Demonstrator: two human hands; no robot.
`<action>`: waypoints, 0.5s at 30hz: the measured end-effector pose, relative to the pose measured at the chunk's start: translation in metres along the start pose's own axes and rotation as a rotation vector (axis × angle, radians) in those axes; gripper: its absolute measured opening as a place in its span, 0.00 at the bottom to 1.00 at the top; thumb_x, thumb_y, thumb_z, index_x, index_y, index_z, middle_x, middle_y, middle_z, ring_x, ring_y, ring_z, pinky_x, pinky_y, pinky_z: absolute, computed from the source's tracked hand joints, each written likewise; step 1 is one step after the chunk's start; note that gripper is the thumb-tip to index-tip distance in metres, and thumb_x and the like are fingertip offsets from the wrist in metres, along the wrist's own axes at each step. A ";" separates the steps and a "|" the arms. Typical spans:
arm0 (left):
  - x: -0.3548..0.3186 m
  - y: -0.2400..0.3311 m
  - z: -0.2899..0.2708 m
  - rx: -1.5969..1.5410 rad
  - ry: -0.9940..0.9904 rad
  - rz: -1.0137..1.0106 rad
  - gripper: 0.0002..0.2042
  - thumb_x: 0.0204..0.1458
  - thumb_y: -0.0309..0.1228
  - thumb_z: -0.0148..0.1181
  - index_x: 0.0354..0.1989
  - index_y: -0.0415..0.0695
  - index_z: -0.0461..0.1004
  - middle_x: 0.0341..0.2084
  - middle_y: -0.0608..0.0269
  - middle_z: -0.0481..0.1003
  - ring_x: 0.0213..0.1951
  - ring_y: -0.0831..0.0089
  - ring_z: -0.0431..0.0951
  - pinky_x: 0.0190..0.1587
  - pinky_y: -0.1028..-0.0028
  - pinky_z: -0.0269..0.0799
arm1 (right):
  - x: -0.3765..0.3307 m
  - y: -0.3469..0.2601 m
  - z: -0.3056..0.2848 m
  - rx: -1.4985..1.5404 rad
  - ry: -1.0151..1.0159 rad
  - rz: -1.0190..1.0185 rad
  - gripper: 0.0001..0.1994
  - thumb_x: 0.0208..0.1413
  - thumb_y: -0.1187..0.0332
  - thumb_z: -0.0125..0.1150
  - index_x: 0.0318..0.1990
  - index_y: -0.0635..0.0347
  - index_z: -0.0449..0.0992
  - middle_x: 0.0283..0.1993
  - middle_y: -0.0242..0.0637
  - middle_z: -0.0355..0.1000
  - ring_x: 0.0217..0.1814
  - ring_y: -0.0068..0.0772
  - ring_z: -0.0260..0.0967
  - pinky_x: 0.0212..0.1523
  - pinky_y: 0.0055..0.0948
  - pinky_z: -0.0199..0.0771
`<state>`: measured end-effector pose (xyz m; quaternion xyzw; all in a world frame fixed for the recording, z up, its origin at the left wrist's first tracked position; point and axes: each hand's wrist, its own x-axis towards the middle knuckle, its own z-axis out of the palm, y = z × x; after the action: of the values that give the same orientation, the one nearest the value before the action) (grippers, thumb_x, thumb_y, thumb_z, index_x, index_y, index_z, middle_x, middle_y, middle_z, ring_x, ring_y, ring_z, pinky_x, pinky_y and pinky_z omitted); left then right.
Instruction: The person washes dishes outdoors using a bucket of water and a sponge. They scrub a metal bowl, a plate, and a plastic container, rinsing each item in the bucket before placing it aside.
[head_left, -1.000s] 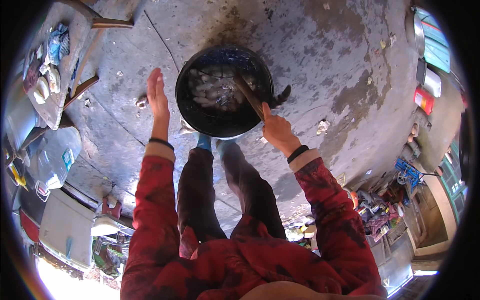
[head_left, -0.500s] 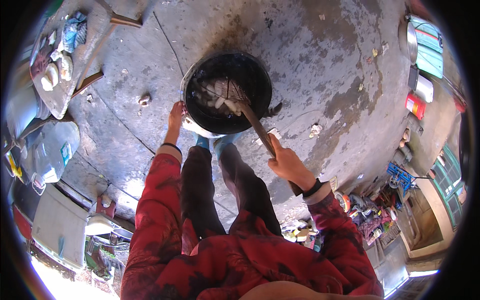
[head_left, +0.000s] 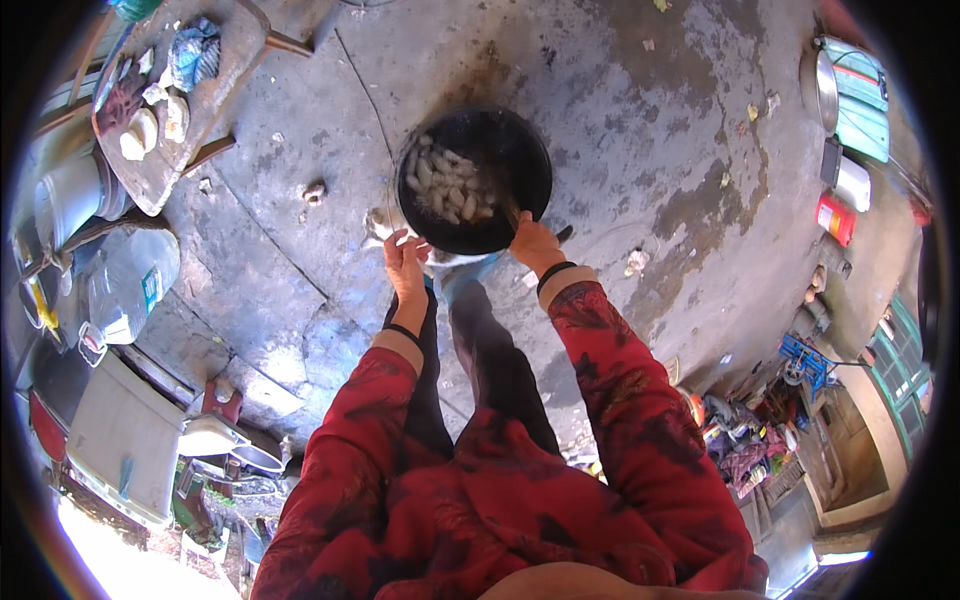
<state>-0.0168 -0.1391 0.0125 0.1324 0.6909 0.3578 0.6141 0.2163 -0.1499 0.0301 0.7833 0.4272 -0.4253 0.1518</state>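
Trainee: State the location of the bucket.
Instructor: The bucket (head_left: 535, 165) is ahead of the person's feet, against the grey floor (head_left: 620, 190). Its base is hidden. Use the bucket as the clock centre, with 12 at the top of the view.

Trainee: Contents?
Instructor: Pale oblong pieces (head_left: 445, 180), grouped from the middle toward 9 o'clock. A wooden handle (head_left: 512, 208) enters at about 5 o'clock; its inner end is dim.

Trainee: Condition of the hands?
Instructor: The right hand (head_left: 537, 246) is closed around the handle, between 4 and 5 o'clock. The left hand (head_left: 405, 266) is at 7 o'clock, beside the rim, fingers partly curled and apart. Contact with the rim cannot be determined.

Trainee: Items farther out?
Instructor: Between 9 and 10 o'clock, well apart: a desk (head_left: 153, 187), carrying a blue cloth (head_left: 195, 55) and white lumps (head_left: 142, 130). Between 8 and 9: a clear jug (head_left: 125, 285).

Trainee: Opposite side?
Instructor: At 3 o'clock, a red container (head_left: 836, 220). At 4, a blue cart (head_left: 806, 362).

Trainee: At 6 o'clock?
Instructor: The person's legs (head_left: 490, 345), in dark trousers.
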 end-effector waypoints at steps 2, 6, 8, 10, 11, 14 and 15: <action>-0.009 0.004 0.002 -0.087 0.022 -0.099 0.13 0.55 0.29 0.49 0.49 0.44 0.64 0.30 0.57 0.76 0.28 0.72 0.76 0.33 0.75 0.70 | -0.001 0.006 0.010 0.061 -0.010 -0.021 0.16 0.50 0.69 0.49 0.46 0.65 0.63 0.33 0.58 0.73 0.35 0.56 0.73 0.38 0.51 0.72; -0.014 0.000 0.004 -0.151 0.011 -0.184 0.14 0.55 0.33 0.50 0.49 0.44 0.65 0.32 0.53 0.75 0.30 0.66 0.76 0.34 0.73 0.72 | -0.010 0.011 -0.007 0.599 -0.507 0.240 0.13 0.47 0.71 0.52 0.41 0.64 0.65 0.26 0.51 0.71 0.24 0.46 0.72 0.23 0.44 0.73; -0.019 -0.005 0.006 -0.198 -0.006 -0.226 0.14 0.56 0.34 0.49 0.49 0.44 0.65 0.32 0.53 0.75 0.30 0.66 0.76 0.35 0.72 0.73 | -0.020 0.008 -0.023 0.858 -0.639 0.313 0.11 0.49 0.72 0.52 0.41 0.60 0.62 0.19 0.39 0.64 0.15 0.33 0.64 0.15 0.34 0.68; -0.024 -0.010 0.007 -0.200 -0.019 -0.208 0.14 0.57 0.36 0.50 0.48 0.43 0.67 0.30 0.54 0.75 0.29 0.68 0.75 0.35 0.72 0.73 | -0.046 0.010 -0.038 1.062 -0.672 0.364 0.12 0.51 0.73 0.51 0.43 0.59 0.61 0.17 0.35 0.62 0.13 0.30 0.61 0.15 0.32 0.67; -0.025 -0.011 0.007 -0.201 -0.026 -0.214 0.14 0.57 0.36 0.49 0.47 0.43 0.67 0.29 0.54 0.75 0.29 0.68 0.75 0.34 0.72 0.73 | -0.057 0.013 -0.045 1.129 -0.725 0.364 0.11 0.52 0.74 0.50 0.43 0.57 0.60 0.17 0.31 0.59 0.13 0.25 0.58 0.14 0.29 0.66; -0.029 -0.009 0.009 -0.192 -0.047 -0.239 0.13 0.58 0.37 0.49 0.46 0.42 0.68 0.27 0.56 0.75 0.28 0.69 0.75 0.33 0.73 0.73 | -0.094 0.022 -0.062 1.273 -0.762 0.373 0.09 0.53 0.73 0.49 0.41 0.56 0.60 0.18 0.30 0.59 0.13 0.23 0.58 0.14 0.28 0.64; -0.029 -0.006 0.009 -0.166 -0.041 -0.257 0.13 0.58 0.37 0.49 0.45 0.42 0.68 0.27 0.56 0.75 0.27 0.70 0.75 0.33 0.73 0.73 | -0.104 0.025 -0.069 1.285 -0.751 0.358 0.09 0.53 0.73 0.50 0.41 0.56 0.60 0.18 0.30 0.59 0.13 0.23 0.57 0.14 0.28 0.64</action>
<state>-0.0005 -0.1590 0.0305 -0.0013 0.6575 0.3293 0.6777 0.2451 -0.1791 0.1505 0.5778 -0.1179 -0.7968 -0.1316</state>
